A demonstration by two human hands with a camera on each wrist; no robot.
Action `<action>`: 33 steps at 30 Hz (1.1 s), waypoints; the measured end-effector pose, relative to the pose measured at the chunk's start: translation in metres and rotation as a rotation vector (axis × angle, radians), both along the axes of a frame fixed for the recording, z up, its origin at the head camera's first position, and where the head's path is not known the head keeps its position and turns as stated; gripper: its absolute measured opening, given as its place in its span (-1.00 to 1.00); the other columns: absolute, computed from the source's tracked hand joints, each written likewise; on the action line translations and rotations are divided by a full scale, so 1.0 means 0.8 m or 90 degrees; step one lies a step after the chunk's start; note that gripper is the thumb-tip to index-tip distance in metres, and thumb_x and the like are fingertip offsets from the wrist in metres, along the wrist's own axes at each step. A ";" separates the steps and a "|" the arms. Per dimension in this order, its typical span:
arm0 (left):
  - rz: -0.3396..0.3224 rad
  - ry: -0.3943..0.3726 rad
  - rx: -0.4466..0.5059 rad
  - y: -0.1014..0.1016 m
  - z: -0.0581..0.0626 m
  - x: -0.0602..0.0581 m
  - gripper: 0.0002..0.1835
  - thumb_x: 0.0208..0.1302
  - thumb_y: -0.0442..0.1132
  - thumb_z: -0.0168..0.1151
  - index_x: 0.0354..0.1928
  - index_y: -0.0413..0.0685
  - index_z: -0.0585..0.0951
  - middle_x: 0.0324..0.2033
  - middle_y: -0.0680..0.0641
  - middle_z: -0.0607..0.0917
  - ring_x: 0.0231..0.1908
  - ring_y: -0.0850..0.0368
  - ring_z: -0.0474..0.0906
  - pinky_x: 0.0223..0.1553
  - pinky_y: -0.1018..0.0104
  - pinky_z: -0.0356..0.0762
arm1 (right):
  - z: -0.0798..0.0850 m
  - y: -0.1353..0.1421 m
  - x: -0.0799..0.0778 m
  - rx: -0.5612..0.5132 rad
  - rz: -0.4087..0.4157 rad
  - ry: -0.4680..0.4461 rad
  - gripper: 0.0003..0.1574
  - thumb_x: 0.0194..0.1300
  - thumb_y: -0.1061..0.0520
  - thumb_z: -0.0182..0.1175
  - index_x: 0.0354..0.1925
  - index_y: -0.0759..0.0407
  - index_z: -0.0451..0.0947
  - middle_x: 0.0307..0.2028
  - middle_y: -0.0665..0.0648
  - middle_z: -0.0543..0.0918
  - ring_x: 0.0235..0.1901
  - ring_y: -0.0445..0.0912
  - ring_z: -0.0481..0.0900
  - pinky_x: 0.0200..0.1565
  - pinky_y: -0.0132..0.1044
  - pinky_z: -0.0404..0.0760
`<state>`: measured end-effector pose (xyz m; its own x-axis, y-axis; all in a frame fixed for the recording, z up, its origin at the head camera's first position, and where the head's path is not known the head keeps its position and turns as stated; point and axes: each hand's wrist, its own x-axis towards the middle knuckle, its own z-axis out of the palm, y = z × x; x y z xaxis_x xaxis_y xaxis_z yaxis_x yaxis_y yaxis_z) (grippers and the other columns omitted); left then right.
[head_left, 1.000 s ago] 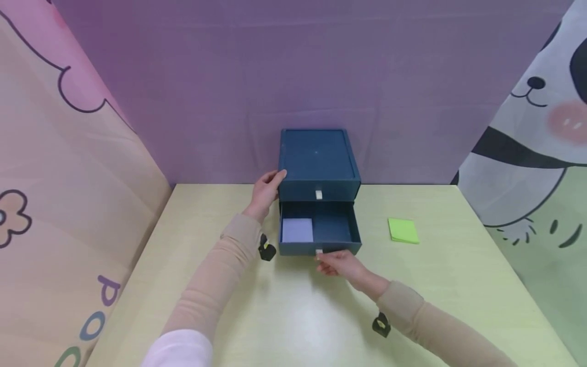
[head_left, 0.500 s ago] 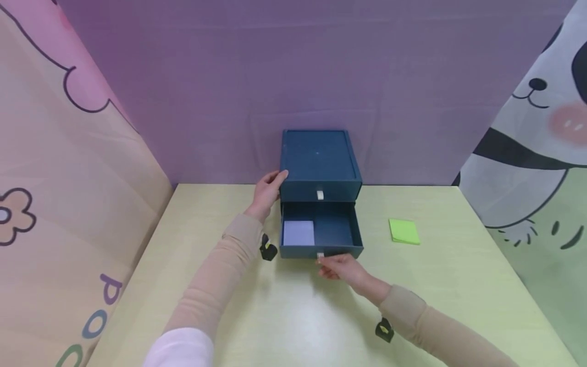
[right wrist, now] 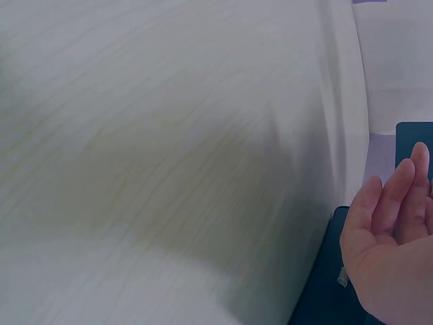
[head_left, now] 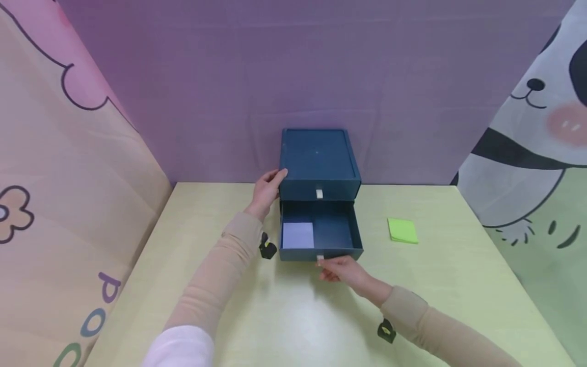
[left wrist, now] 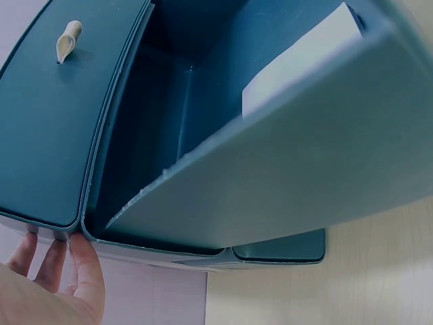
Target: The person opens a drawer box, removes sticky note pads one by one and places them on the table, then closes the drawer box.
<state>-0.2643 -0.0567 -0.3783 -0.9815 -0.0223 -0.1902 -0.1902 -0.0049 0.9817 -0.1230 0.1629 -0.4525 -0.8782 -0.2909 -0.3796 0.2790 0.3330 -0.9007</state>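
Observation:
A dark blue drawer cabinet (head_left: pixel 316 155) stands against the back wall, its middle drawer (head_left: pixel 335 232) pulled well out. Inside that drawer, on the left, lies a pale lilac pad of paper (head_left: pixel 298 235). My right hand (head_left: pixel 346 271) pinches the small white pull tab (head_left: pixel 320 259) on the drawer's front; the right wrist view shows the other fingers bent, the pinch itself outside the picture. My left hand (head_left: pixel 267 189) rests against the cabinet's left side near the top front corner. In the left wrist view its fingers (left wrist: pixel 86 271) touch the side, fairly straight.
A bright green sticky-note pad (head_left: pixel 403 231) lies on the pale wooden table (head_left: pixel 293 326), right of the cabinet. The top drawer (head_left: pixel 337 190) is closed, and a lower one (left wrist: pixel 284 247) sits beneath the pulled-out drawer. A purple cloth wall (head_left: pixel 220 102) rises behind.
The middle drawer has come slightly further out toward me, with my right hand moving along on its tab. My left hand keeps its place on the cabinet's side.

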 end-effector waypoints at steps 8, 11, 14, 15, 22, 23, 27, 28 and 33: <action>0.000 -0.004 -0.002 -0.001 0.000 -0.001 -0.34 0.28 0.14 0.15 0.34 0.00 0.35 0.30 -0.06 0.38 0.25 0.01 0.34 0.22 0.09 0.39 | 0.000 -0.001 0.003 0.006 0.007 0.003 -0.44 0.37 -0.01 0.09 0.02 0.49 0.52 -0.34 0.18 0.73 -0.30 -0.11 0.65 -0.05 -0.09 0.63; 0.000 -0.008 -0.003 0.000 0.000 -0.002 -0.33 0.27 0.15 0.15 0.34 0.00 0.34 0.31 -0.06 0.37 0.26 0.02 0.33 0.23 0.09 0.39 | 0.001 -0.001 0.007 0.006 0.006 0.002 -0.44 0.37 -0.02 0.09 0.02 0.48 0.53 -0.31 0.23 0.73 -0.29 -0.12 0.65 -0.05 -0.13 0.63; 0.001 -0.011 -0.003 0.000 0.001 -0.003 -0.32 0.27 0.15 0.16 0.34 0.00 0.34 0.32 -0.06 0.36 0.27 0.02 0.33 0.23 0.09 0.38 | 0.001 -0.002 0.011 0.001 0.010 0.007 -0.43 0.36 -0.02 0.09 0.01 0.49 0.53 -0.29 0.27 0.72 -0.29 -0.12 0.66 -0.07 -0.18 0.64; 0.001 -0.011 -0.003 -0.001 0.001 -0.002 -0.32 0.27 0.15 0.16 0.34 0.00 0.34 0.31 -0.06 0.36 0.27 0.02 0.33 0.23 0.09 0.38 | 0.001 -0.002 0.013 -0.002 0.012 0.010 -0.43 0.36 -0.02 0.09 0.01 0.50 0.53 -0.29 0.29 0.72 -0.29 -0.13 0.66 -0.08 -0.19 0.64; 0.002 -0.007 -0.002 -0.001 0.001 -0.001 -0.34 0.28 0.14 0.15 0.34 -0.01 0.35 0.31 -0.07 0.37 0.27 0.02 0.32 0.23 0.09 0.38 | -0.002 -0.005 0.018 -0.013 0.011 0.018 -0.44 0.36 0.01 0.10 0.00 0.53 0.52 -0.39 0.14 0.73 -0.34 -0.16 0.66 -0.09 -0.18 0.65; 0.002 -0.007 -0.002 -0.001 0.001 -0.002 -0.34 0.28 0.14 0.15 0.33 -0.01 0.35 0.31 -0.07 0.37 0.27 0.02 0.32 0.23 0.09 0.38 | -0.002 -0.005 0.018 -0.011 0.010 0.018 -0.43 0.36 0.00 0.10 -0.01 0.53 0.52 -0.40 0.13 0.73 -0.34 -0.17 0.65 -0.10 -0.19 0.65; 0.005 -0.007 -0.005 0.000 0.000 -0.002 -0.34 0.28 0.14 0.15 0.33 -0.01 0.35 0.30 -0.07 0.38 0.26 0.01 0.33 0.23 0.09 0.39 | -0.003 -0.006 0.020 -0.006 0.008 0.018 -0.43 0.36 -0.01 0.11 -0.01 0.52 0.53 -0.39 0.18 0.73 -0.33 -0.15 0.66 -0.09 -0.16 0.65; 0.005 -0.006 -0.005 0.000 0.000 -0.002 -0.34 0.28 0.13 0.15 0.33 -0.01 0.36 0.30 -0.07 0.38 0.26 0.01 0.33 0.22 0.09 0.39 | -0.003 -0.006 0.021 -0.006 0.006 0.017 -0.42 0.35 -0.02 0.11 -0.01 0.52 0.53 -0.39 0.19 0.73 -0.33 -0.15 0.66 -0.09 -0.15 0.65; 0.005 -0.006 -0.006 0.000 0.000 -0.001 -0.35 0.28 0.14 0.15 0.33 -0.01 0.36 0.30 -0.08 0.38 0.26 0.01 0.33 0.23 0.09 0.39 | -0.002 -0.006 0.024 -0.008 0.009 0.022 -0.42 0.35 -0.02 0.12 -0.03 0.53 0.53 -0.43 0.14 0.73 -0.33 -0.13 0.66 -0.07 -0.09 0.64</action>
